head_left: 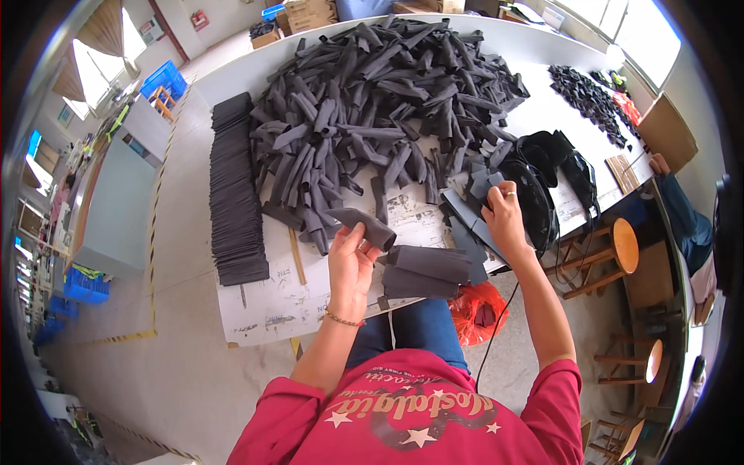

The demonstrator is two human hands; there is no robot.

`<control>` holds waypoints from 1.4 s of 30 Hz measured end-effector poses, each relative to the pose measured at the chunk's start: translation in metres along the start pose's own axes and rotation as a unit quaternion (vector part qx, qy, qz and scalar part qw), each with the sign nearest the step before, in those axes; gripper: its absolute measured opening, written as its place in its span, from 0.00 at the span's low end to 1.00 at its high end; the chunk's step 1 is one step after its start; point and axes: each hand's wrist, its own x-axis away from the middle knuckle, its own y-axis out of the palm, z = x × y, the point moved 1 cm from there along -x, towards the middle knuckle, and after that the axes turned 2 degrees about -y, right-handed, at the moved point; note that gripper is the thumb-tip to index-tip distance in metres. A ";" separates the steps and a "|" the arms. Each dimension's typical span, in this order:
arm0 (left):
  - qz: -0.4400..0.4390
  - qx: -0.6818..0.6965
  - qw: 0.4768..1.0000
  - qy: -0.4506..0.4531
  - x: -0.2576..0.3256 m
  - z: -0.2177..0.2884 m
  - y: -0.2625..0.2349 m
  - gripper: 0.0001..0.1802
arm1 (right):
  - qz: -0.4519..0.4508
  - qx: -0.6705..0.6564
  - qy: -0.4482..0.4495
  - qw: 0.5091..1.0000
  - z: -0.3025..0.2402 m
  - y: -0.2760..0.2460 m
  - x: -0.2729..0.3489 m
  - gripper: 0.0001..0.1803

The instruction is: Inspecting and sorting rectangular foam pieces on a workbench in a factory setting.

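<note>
My left hand (353,262) is closed round a dark grey fabric tube (367,228), held above the near edge of the table. Over to the right, the fingers of my right hand (505,218) pinch a blue-grey strip (482,186) at a loose heap of flat blue-grey strips (465,213). Between my hands lies a small stack of flat dark grey fabric pieces (426,273) at the table edge. A large pile of dark grey fabric tubes (395,85) covers the table beyond both hands.
A long, neat stack of dark fabric pieces (235,190) lines the table's left side. Beside my right hand sits a black bag-like thing (531,190) with straps. A red plastic bag (474,310) hangs below the edge. Wooden stools (624,246) and another person's arm (682,205) are at right.
</note>
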 end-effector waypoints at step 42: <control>-0.049 0.020 0.992 -0.118 0.003 -0.003 -0.005 0.11 | -0.026 -0.157 0.011 0.987 -0.142 -0.020 0.038 0.14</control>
